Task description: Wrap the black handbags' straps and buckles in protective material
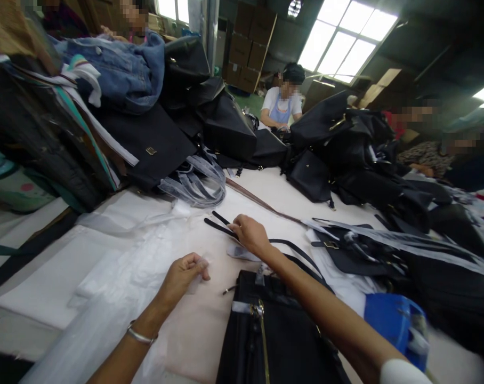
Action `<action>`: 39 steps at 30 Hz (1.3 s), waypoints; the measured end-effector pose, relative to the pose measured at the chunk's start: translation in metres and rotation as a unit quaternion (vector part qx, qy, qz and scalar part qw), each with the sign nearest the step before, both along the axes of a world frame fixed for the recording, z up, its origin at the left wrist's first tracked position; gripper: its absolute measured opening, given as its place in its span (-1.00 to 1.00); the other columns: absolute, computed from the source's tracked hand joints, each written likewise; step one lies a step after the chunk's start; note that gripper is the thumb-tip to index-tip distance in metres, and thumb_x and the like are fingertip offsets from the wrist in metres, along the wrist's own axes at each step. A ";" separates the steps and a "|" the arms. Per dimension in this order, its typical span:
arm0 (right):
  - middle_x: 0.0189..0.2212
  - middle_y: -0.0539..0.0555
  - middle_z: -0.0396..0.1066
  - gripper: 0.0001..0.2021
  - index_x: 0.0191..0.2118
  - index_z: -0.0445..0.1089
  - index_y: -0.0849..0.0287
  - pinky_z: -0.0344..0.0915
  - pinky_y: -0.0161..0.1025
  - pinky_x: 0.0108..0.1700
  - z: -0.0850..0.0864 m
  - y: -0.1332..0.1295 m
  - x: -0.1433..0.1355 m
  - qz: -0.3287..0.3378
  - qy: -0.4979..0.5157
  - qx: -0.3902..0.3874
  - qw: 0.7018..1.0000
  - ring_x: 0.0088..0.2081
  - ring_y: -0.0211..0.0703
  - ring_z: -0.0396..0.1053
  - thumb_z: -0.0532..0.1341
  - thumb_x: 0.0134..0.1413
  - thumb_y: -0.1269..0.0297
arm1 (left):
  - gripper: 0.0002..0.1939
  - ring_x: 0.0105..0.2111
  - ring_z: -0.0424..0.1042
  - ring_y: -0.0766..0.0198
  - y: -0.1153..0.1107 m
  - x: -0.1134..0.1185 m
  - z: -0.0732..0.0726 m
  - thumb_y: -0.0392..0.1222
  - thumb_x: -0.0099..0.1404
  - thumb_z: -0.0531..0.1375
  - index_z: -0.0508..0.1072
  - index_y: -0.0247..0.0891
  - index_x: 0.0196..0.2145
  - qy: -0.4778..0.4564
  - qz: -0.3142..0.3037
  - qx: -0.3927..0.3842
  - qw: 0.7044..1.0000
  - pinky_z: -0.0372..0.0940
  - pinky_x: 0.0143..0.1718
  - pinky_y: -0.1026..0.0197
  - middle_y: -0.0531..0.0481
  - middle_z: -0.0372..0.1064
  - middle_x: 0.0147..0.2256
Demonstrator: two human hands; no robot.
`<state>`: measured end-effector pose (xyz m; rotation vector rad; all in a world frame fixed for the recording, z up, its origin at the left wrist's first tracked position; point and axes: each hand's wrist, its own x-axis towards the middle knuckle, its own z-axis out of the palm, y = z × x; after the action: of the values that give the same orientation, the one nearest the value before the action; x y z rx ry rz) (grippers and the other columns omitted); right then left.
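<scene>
Two narrow black strap ends (218, 225) stick out to the left from my right hand (248, 232), whose fingers are closed on them. The straps run back under my right forearm in a curve. My left hand (188, 272) is pinched on a small piece of clear plastic film (194, 284), with a metal bangle (141, 334) at the wrist. Below my right hand lies a black bag (282, 341) with a gold zipper, its top edge toward the middle of the table (198, 320).
Clear plastic sheets (118, 282) cover the left side. Wrapped straps (202, 181) lie ahead. Black bags (230, 128) are piled at the back and right. A blue container (389, 320) stands at right. A person (282, 101) works across the table; others sit farther right.
</scene>
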<state>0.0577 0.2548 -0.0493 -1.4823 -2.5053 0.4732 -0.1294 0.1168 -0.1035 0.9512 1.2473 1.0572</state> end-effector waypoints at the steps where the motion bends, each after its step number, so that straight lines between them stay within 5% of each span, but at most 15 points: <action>1: -0.25 0.13 0.44 -0.65 -0.11 0.33 0.19 0.10 -0.30 -0.29 -0.002 0.011 -0.001 -0.029 -0.007 0.000 1.000 -0.23 -0.14 0.35 0.07 0.22 0.00 | -0.73 -0.44 0.40 0.24 0.000 -0.001 -0.003 -0.01 0.27 0.17 0.39 -0.27 -0.44 -0.005 0.007 0.003 1.000 0.21 -0.30 0.23 -0.03 0.47 -0.47; 6: -0.30 0.11 0.47 -0.76 -0.23 0.39 0.19 0.10 -0.30 -0.33 -0.015 0.032 -0.007 -0.033 -0.029 -0.072 0.996 -0.27 -0.13 0.37 0.16 0.17 0.10 | -0.72 -0.44 0.41 0.24 -0.001 -0.002 -0.005 0.00 0.27 0.18 0.39 -0.27 -0.44 -0.011 0.021 0.015 1.000 0.23 -0.30 0.22 -0.04 0.48 -0.47; 9: -0.32 0.08 0.46 -0.80 -0.20 0.35 0.18 0.10 -0.32 -0.32 -0.008 0.018 -0.003 -0.023 -0.009 -0.054 0.998 -0.28 -0.17 0.37 0.06 0.25 0.20 | -0.72 -0.42 0.42 0.23 -0.004 -0.003 -0.006 0.00 0.27 0.17 0.41 -0.28 -0.42 -0.009 0.024 0.017 1.000 0.22 -0.31 0.23 -0.07 0.50 -0.43; 12: -0.41 -0.01 0.45 -0.80 -0.10 0.29 0.12 0.11 -0.35 -0.34 0.007 -0.003 0.009 0.067 0.029 -0.069 0.995 -0.38 -0.24 0.37 0.01 0.30 0.18 | -0.72 -0.41 0.43 0.22 -0.007 -0.006 -0.007 0.00 0.27 0.17 0.43 -0.28 -0.42 -0.008 0.025 0.018 0.999 0.22 -0.31 0.22 -0.08 0.51 -0.42; 15: -0.36 0.02 0.45 -0.81 -0.12 0.31 0.10 0.08 -0.35 -0.36 0.021 -0.021 0.020 0.126 -0.014 -0.011 0.992 -0.38 -0.23 0.36 0.02 0.30 0.18 | -0.73 -0.39 0.43 0.21 -0.008 -0.008 -0.006 -0.01 0.28 0.17 0.43 -0.28 -0.42 -0.007 0.024 0.025 0.999 0.23 -0.27 0.21 -0.08 0.51 -0.41; 20: -0.25 0.10 0.40 -0.83 -0.16 0.33 0.14 0.11 -0.33 -0.30 0.030 -0.037 0.025 0.091 -0.014 0.095 0.991 -0.26 -0.18 0.34 0.03 0.29 0.25 | -0.74 -0.37 0.44 0.20 -0.012 -0.011 0.003 -0.01 0.29 0.16 0.42 -0.27 -0.40 0.002 0.016 0.034 0.999 0.23 -0.25 0.19 -0.07 0.52 -0.39; 26: -0.39 -0.01 0.40 -0.84 -0.15 0.33 0.12 0.13 -0.35 -0.33 0.030 -0.045 0.027 0.111 0.089 -0.039 0.989 -0.39 -0.25 0.31 0.06 0.25 0.23 | -0.77 -0.29 0.43 0.20 -0.020 -0.012 0.021 -0.05 0.29 0.17 0.44 -0.27 -0.38 0.007 0.023 0.056 0.998 0.22 -0.13 0.16 -0.06 0.51 -0.37; 29: -0.46 -0.04 0.38 -0.81 -0.21 0.34 0.15 0.12 -0.35 -0.37 0.029 -0.047 0.027 0.053 0.132 -0.102 0.985 -0.43 -0.26 0.29 0.07 0.24 0.17 | -0.78 -0.17 0.41 0.15 -0.020 -0.005 0.034 -0.06 0.27 0.20 0.49 -0.28 -0.28 -0.058 0.030 0.053 0.996 0.26 -0.12 0.14 -0.13 0.47 -0.14; 32: -0.46 -0.05 0.38 -0.79 -0.23 0.38 0.17 0.11 -0.37 -0.38 0.030 -0.056 0.022 0.079 0.145 -0.148 0.975 -0.43 -0.27 0.27 0.11 0.20 0.16 | -0.77 -0.13 0.37 0.14 -0.014 0.004 0.043 -0.06 0.23 0.23 0.51 -0.25 -0.25 -0.118 0.037 0.057 0.991 0.30 -0.18 0.16 -0.13 0.33 0.05; 36: -0.47 -0.06 0.37 -0.80 -0.20 0.42 0.16 0.09 -0.39 -0.39 0.030 -0.073 0.015 0.124 0.146 -0.165 0.967 -0.44 -0.31 0.27 0.15 0.19 0.18 | -0.79 -0.36 0.33 0.28 -0.007 0.009 0.040 -0.04 0.19 0.26 0.48 -0.26 -0.40 -0.062 0.059 0.051 0.995 0.20 -0.34 0.30 0.00 0.43 -0.35; 39: -0.44 -0.06 0.41 -0.80 -0.19 0.42 0.13 0.11 -0.40 -0.38 0.027 -0.078 0.012 0.091 0.145 -0.142 0.975 -0.41 -0.31 0.30 0.14 0.20 0.16 | -0.77 -0.45 0.27 0.32 -0.010 0.009 0.032 -0.02 0.21 0.25 0.45 -0.24 -0.43 0.006 0.074 0.054 0.996 0.16 -0.35 0.30 0.08 0.36 -0.49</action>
<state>0.0696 0.1765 -0.0227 -1.1673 -2.4203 1.0374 -0.1207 0.1067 -0.0714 0.9607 1.2967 1.2469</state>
